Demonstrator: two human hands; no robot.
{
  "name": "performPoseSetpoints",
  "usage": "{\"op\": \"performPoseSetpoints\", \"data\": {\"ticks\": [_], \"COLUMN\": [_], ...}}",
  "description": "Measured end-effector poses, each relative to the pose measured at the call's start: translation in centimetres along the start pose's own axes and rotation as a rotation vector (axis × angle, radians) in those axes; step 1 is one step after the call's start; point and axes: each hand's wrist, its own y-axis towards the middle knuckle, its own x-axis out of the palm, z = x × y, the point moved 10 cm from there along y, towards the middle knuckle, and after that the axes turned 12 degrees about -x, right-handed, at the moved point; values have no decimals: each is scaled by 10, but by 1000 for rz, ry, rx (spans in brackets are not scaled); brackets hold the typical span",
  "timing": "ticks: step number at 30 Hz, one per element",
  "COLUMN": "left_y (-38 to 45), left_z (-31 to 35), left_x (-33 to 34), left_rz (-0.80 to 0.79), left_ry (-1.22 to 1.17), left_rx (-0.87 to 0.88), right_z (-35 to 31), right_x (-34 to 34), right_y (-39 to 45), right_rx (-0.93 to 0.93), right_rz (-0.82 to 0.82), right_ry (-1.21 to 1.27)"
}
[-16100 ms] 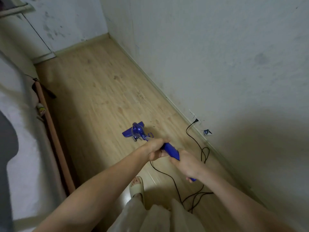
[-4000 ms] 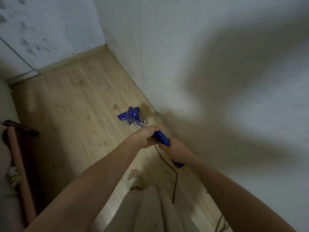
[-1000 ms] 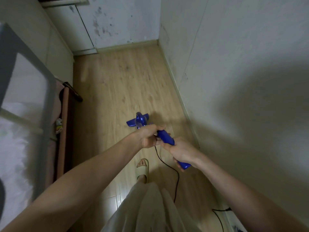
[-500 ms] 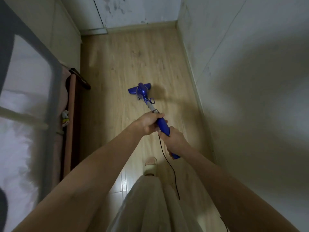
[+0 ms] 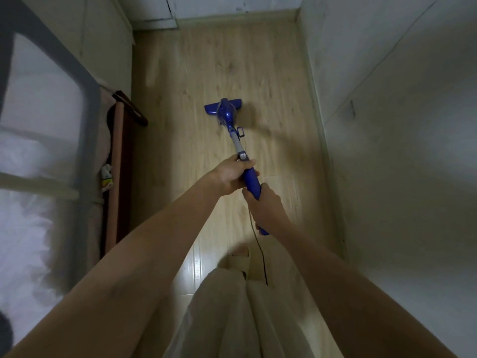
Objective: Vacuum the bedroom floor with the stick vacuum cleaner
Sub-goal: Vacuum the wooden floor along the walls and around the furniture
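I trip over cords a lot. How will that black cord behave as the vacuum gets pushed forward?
The cord looks thin and floppy, so it will probably trail limply. It hangs from the vacuum handle below the right hand beside the slipper, so it may snag underfoot.

Bare forearms, loose pale beige trousers (image 5: 227, 313), a beige slipper (image 5: 238, 259).

Open floor (image 5: 227, 63) between bed (image 5: 117, 177) and wall (image 5: 387, 125)
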Motion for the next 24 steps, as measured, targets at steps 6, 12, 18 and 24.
{"op": "performPoseSetpoints", "data": {"ticks": [6,12,18,24], "left_y": [-3,-30,-70,-110], "left_z": [0,-9,-45,-101], "left_x": [-9,-16,-7,13], "left_rz": [-1,-2,1,21], "left_ry": [22,62,90,21], "left_rx": [-8,8,-12,-33], "right_z": [-3,-21,-23,-14], "right_x": [7,17,18,8], "right_y": [-1,-24,-79,-149], "right_rx": [-9,-48,-24,28], "right_rz": [44,8,-45,-112], "right_ry": [-20,28,58,84]}}
